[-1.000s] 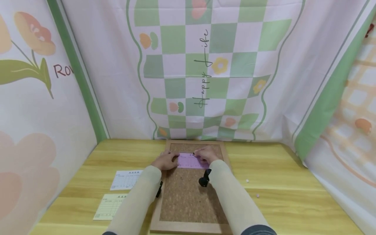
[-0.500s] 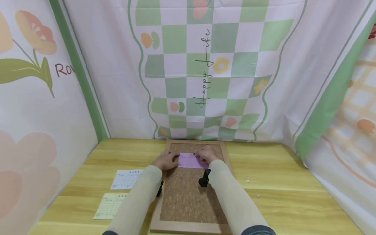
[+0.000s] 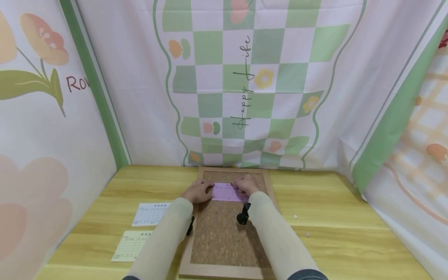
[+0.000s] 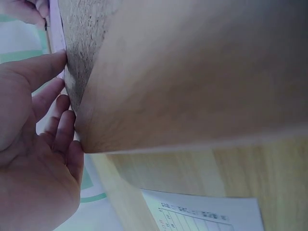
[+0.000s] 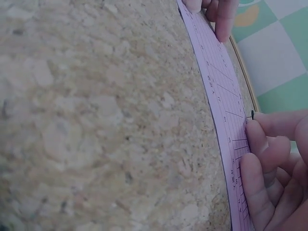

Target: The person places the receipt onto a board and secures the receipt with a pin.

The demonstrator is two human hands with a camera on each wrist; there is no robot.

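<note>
A pink printed paper slip (image 3: 224, 193) lies across the upper part of a wood-framed cork board (image 3: 224, 237). My left hand (image 3: 197, 192) rests at the slip's left end; in the left wrist view its fingers (image 4: 47, 67) reach over the board's edge, fairly straight and touching the paper. At the slip's top edge, right of its middle, my right hand (image 3: 247, 184) pinches a small black-headed pushpin (image 5: 253, 115) between thumb and forefinger. The pin's thin shaft points at the paper; whether its tip is in the cork I cannot tell. The other right fingers are curled against the slip.
On the wooden table (image 3: 339, 206), left of the board, lie a white printed slip (image 3: 149, 214) and a yellow one (image 3: 129, 245), partly covered by the left sleeve. A white bead-like piece (image 3: 295, 217) and a pink one (image 3: 307, 234) lie to the right. A patterned curtain (image 3: 238, 151) hangs behind.
</note>
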